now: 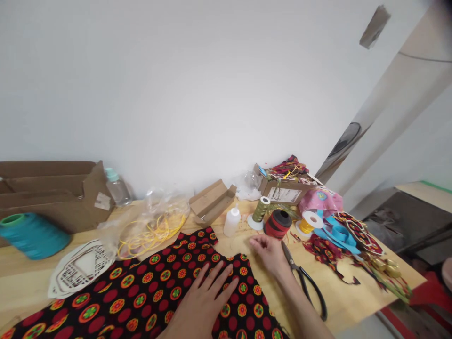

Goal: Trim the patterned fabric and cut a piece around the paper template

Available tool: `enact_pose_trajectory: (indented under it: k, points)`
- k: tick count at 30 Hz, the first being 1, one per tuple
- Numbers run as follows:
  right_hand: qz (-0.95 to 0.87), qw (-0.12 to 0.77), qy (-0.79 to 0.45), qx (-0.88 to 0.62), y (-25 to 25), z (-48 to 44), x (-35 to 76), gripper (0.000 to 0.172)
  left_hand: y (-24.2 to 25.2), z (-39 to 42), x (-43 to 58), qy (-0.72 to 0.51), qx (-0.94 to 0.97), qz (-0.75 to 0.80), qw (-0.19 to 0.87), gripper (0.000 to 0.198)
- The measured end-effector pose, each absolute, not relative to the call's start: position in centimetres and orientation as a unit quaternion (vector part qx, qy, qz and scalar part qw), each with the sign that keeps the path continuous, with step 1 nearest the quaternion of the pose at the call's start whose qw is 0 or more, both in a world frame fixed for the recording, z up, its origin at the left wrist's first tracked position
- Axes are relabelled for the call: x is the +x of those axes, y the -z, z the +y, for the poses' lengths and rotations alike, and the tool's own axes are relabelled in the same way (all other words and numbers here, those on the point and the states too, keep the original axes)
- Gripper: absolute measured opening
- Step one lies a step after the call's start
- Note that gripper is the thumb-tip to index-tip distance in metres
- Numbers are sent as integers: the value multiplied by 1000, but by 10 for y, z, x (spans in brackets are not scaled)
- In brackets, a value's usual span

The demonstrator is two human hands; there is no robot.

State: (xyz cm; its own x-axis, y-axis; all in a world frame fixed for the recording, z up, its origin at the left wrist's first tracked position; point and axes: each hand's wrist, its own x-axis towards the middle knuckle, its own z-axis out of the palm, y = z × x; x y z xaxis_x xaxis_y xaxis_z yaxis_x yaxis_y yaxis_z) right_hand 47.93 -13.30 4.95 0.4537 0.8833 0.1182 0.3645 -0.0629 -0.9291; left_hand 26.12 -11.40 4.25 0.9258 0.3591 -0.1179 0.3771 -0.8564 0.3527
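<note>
My left hand lies flat with its fingers stretched out on a black fabric printed with red dots and orange-green circles. My right hand rests at the fabric's right edge on the wooden table. Its fingers are loosely curled and I see nothing in them. Black scissors lie just right of that hand. A red and black spool and a small white squeeze bottle stand just beyond it.
A teal thread cone and a white cut-out template lie at the left. Yellow cord sits in a plastic bag. Cardboard boxes line the wall. Fabric scraps and blue ribbon crowd the right end.
</note>
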Motion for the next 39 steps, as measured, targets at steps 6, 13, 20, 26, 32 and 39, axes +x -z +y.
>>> enact_pose_trajectory:
  k: [6, 13, 20, 26, 32, 39]
  points:
    - [-471, 491, -305, -666, -41, -127, 458, 19, -34, -113, 261, 1, 967, 185, 172, 83]
    - [-400, 596, -328, -614, -67, -133, 483, 33, -31, -109, 263, 39, 966, 194, 165, 89]
    - [-379, 638, -383, -549, -86, -155, 488, 37, -49, -119, 263, 24, 957, 223, 185, 81]
    - [-404, 622, -406, -534, -102, -171, 490, 36, -56, -112, 256, -14, 955, 244, 169, 88]
    - [-401, 602, -396, -566, -97, -194, 490, 25, -57, -93, 244, -6, 954, 266, 136, 87]
    - [-440, 553, -410, -576, -70, -205, 458, 25, -64, -142, 243, -60, 941, 306, 132, 55]
